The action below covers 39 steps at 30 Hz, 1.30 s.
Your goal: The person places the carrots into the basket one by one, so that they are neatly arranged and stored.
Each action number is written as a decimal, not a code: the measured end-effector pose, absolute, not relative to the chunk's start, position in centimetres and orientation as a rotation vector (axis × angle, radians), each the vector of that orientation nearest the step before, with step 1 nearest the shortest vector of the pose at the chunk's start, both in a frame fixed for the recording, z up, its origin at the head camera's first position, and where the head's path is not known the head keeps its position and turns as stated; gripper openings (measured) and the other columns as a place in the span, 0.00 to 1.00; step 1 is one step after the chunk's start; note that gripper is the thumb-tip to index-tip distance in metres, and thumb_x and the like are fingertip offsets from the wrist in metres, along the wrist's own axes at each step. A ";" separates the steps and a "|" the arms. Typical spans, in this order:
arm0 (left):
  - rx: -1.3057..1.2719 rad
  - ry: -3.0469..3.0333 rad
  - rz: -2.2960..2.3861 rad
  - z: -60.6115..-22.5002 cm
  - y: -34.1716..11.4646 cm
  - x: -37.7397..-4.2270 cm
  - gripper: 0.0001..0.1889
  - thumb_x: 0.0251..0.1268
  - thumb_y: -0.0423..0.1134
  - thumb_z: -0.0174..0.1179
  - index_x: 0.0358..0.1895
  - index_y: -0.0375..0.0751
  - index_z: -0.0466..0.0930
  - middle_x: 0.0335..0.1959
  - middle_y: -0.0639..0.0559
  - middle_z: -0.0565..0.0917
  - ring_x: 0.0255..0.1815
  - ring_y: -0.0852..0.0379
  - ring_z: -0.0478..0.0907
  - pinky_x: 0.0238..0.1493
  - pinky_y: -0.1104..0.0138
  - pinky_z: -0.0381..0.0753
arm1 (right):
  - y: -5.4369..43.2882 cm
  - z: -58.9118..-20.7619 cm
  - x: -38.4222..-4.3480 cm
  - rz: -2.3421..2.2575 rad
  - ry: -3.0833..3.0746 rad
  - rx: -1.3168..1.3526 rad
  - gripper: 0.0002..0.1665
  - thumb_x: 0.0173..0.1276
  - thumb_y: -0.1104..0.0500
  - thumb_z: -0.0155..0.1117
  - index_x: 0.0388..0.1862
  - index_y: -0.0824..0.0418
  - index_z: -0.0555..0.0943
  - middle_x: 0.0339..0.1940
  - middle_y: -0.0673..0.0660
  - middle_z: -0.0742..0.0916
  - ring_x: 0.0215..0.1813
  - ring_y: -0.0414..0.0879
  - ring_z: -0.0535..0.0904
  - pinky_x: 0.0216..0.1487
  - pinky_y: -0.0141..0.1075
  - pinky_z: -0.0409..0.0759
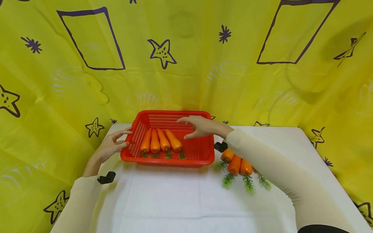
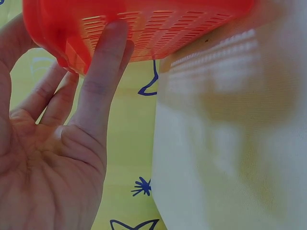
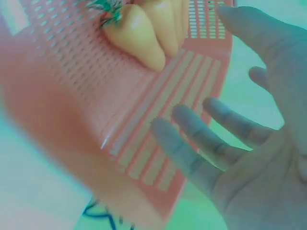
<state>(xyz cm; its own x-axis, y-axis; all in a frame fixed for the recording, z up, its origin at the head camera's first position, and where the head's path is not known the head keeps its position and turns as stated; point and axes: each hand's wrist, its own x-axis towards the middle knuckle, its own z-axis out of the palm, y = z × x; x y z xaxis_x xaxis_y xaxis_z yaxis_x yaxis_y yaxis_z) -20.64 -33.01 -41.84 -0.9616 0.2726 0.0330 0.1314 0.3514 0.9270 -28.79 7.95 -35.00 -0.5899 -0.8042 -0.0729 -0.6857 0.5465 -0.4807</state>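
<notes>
A red plastic basket (image 1: 201, 147) with slotted walls stands at the back of the white table. Inside it, several orange carrots (image 1: 163, 139) lie side by side on the left, green tops toward the front. At the basket's left end is my left hand (image 1: 109, 145), thumb and fingers spread with their tips at the rim; the left wrist view shows fingers (image 2: 96, 91) against the outer wall. My right hand (image 1: 201, 126) hovers over the basket's right half, holding nothing, its fingers (image 3: 199, 165) spread apart in the right wrist view.
More carrots (image 1: 234, 165) with leafy green tops lie right of the basket, partly hidden beneath my right sleeve (image 1: 271, 168). A yellow patterned curtain (image 1: 186, 84) hangs behind the white table (image 1: 163, 200) and along both sides.
</notes>
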 end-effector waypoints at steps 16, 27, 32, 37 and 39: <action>0.375 2.486 1.676 -42.0 -33.1 -20.7 0.24 0.73 0.28 0.60 0.70 0.32 0.72 0.82 0.44 0.57 0.51 0.62 0.84 0.44 0.65 0.87 | 21.2 -34.6 -25.4 -0.884 2.676 -1.115 0.43 0.67 0.54 0.76 0.78 0.56 0.68 0.65 0.63 0.79 0.53 0.58 0.83 0.43 0.43 0.86; 0.378 2.497 1.672 -41.9 -33.0 -20.6 0.23 0.73 0.29 0.60 0.69 0.32 0.72 0.82 0.44 0.58 0.55 0.59 0.82 0.47 0.66 0.85 | 29.3 -35.9 -22.0 -0.966 2.802 -0.912 0.45 0.67 0.58 0.75 0.79 0.58 0.66 0.62 0.63 0.80 0.52 0.54 0.83 0.43 0.37 0.85; 0.392 2.491 1.688 -41.9 -33.1 -20.8 0.23 0.73 0.29 0.60 0.69 0.31 0.72 0.82 0.44 0.58 0.54 0.59 0.83 0.46 0.67 0.86 | 31.4 -36.8 -21.1 -0.972 2.855 -0.871 0.44 0.67 0.59 0.75 0.79 0.56 0.66 0.60 0.62 0.82 0.49 0.47 0.84 0.41 0.34 0.85; 0.370 2.490 1.680 -41.9 -33.1 -20.7 0.23 0.73 0.29 0.60 0.69 0.32 0.72 0.83 0.46 0.58 0.61 0.48 0.80 0.47 0.66 0.86 | 32.4 -37.8 -20.7 -0.991 2.862 -0.857 0.44 0.66 0.60 0.76 0.78 0.56 0.67 0.59 0.63 0.82 0.48 0.41 0.84 0.39 0.34 0.86; 0.362 2.490 1.676 -41.9 -33.0 -20.6 0.23 0.74 0.29 0.60 0.69 0.32 0.71 0.83 0.46 0.58 0.62 0.47 0.79 0.47 0.66 0.85 | 32.6 -38.3 -20.6 -1.006 2.862 -0.859 0.44 0.66 0.60 0.76 0.78 0.57 0.67 0.59 0.63 0.82 0.47 0.40 0.83 0.39 0.34 0.86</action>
